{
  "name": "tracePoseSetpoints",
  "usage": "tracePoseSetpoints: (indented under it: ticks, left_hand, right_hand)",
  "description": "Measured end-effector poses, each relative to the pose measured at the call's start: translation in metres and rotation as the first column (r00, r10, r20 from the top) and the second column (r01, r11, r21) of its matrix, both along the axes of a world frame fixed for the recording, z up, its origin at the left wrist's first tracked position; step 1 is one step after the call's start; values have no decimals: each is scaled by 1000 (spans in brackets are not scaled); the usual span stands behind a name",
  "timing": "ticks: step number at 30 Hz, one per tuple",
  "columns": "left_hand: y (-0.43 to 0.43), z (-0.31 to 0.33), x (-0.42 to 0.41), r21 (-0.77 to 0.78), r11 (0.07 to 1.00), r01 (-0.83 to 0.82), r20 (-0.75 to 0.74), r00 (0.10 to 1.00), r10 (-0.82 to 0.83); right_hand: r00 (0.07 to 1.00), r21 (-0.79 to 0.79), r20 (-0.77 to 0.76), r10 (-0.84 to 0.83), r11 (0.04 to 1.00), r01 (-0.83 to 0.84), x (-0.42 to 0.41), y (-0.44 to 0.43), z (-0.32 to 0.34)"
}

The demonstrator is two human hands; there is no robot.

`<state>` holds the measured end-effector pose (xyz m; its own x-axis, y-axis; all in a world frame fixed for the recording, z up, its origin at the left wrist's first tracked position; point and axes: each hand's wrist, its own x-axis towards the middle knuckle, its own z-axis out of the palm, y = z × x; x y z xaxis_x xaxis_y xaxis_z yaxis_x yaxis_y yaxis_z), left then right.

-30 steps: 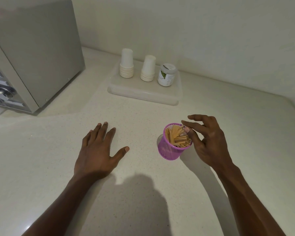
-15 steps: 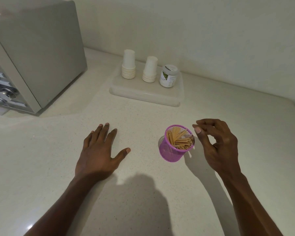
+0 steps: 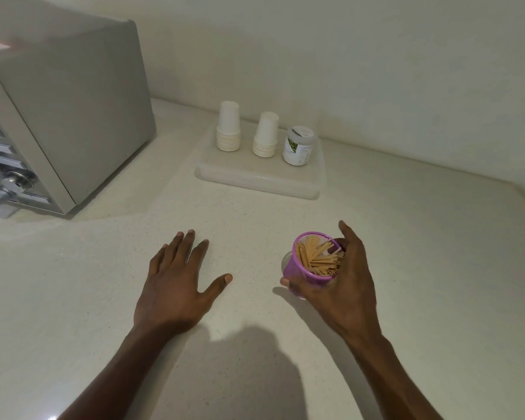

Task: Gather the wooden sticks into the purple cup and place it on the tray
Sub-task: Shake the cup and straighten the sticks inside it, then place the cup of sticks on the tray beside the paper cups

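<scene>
**Mia:** What is the right hand (image 3: 337,286) doing?

**Ben:** It is wrapped around the purple cup (image 3: 297,269). The thumb is on the near side and the fingers curl round the far side. The cup stands on the bench (image 3: 422,268), and I cannot tell if it is lifted yet.

**Mia:** Where are the wooden sticks (image 3: 315,256)?

**Ben:** All in the cup, fanned out and leaning toward the palm. I see none lying loose on the bench.

**Mia:** And the left hand (image 3: 176,283)?

**Ben:** It lies flat on the bench with fingers spread. It holds nothing. It is well apart from the cup.

**Mia:** So what comes next?

**Ben:** I think the cup must go on the tray (image 3: 249,177). The tray is far ahead of the right hand and a bit toward the left hand's side.

**Mia:** How to do it well?

**Ben:** Keep the cup straight up, so the sticks do not tip out. Hold it firm but do not squash it. Lift it over the tray's edge. Put it down in the bare front part, away from the paper cups (image 3: 228,128) and the little jar (image 3: 299,145).
</scene>
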<state>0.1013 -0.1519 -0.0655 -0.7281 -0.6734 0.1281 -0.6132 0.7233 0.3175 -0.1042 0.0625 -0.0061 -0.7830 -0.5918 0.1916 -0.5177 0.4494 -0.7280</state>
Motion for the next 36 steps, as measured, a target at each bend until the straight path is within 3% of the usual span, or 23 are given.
tracePoseSetpoints:
  ticks: [3, 20, 24, 27, 36]
  left_hand:
    - [1, 2, 0, 5, 1000, -3, 3, 1000, 3]
    - [-1, -1, -1, 7, 1000, 4, 15, 1000, -4]
    - [0, 0, 0, 0, 1000, 3, 25, 1000, -3]
    - [1, 0, -1, 1, 1000, 2, 31, 1000, -2]
    - [1, -1, -2, 23, 1000, -16, 14, 1000, 16]
  right_hand:
    - [998, -30, -61, -18, 999, 17, -1, -6, -3]
    - [954, -128, 53, 294, 950, -286, -12, -9, -9]
    - [965, -169, 66, 255, 956, -242, -11, -12, -10]
    - [976, -114, 38, 216, 971, -211, -8, -17, -7]
    - [961, -142, -30, 276, 950, -277, -25, -76, 29]
